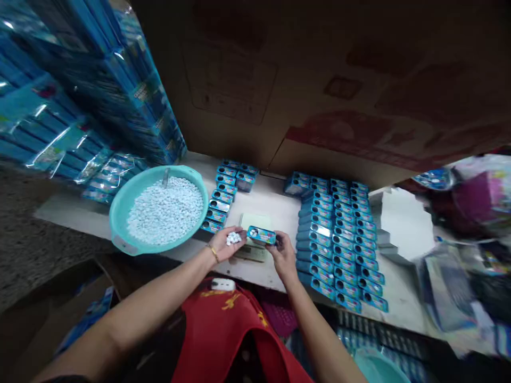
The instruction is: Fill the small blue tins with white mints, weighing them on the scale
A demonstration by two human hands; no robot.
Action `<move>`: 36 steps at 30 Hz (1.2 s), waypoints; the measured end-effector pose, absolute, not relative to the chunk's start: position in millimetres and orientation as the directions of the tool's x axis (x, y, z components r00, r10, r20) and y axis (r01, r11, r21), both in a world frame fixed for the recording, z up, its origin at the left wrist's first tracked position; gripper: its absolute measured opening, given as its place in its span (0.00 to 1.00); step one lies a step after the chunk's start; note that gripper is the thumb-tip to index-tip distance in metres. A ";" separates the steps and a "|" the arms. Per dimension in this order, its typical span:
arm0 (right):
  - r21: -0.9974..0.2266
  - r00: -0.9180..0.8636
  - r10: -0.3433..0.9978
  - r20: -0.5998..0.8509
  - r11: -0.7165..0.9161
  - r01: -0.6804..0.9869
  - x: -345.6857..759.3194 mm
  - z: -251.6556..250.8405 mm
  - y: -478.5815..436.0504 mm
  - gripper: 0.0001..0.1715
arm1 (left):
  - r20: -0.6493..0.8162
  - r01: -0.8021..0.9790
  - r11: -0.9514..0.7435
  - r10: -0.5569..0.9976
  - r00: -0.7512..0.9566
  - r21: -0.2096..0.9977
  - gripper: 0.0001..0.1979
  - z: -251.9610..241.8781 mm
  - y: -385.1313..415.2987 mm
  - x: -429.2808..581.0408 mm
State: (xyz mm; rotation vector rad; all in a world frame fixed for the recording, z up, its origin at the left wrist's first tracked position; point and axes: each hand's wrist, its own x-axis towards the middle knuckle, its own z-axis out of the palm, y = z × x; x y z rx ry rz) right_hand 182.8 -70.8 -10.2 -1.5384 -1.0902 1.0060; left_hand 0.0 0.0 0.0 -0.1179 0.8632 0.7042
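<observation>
My left hand (227,242) is cupped palm up over the table edge and holds a small heap of white candies (233,238). Just to its right, my right hand (281,251) grips a small blue tin (261,234) by its right end, held level above a pale green scale (253,227). White candies show through the opening at the tin's left end. A gold bangle sits on my left wrist.
A teal basin (120,213) full of white candies with a scoop stands left. A row of blue tins (223,202) lies beside it; several rows of blue tins (343,239) fill the right. Cardboard boxes (319,80) stand behind, wrapped blue packs (80,90) at far left.
</observation>
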 end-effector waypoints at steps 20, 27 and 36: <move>-0.728 -0.313 0.949 -0.030 0.194 0.657 106.5 32.1 -116.8 0.25 | -0.724 -0.431 0.901 0.329 0.606 0.049 0.09 10.2 -71.4 -38.4; -0.752 -0.348 0.934 -0.077 0.175 0.636 104.3 19.1 -116.7 0.16 | -0.706 -0.405 0.913 0.312 0.636 0.039 0.10 16.7 -75.1 -44.2; -0.641 -0.446 0.893 -0.051 0.313 0.700 97.7 25.6 -114.8 0.08 | -0.736 -0.399 0.917 0.285 0.614 0.023 0.06 16.5 -76.6 -45.0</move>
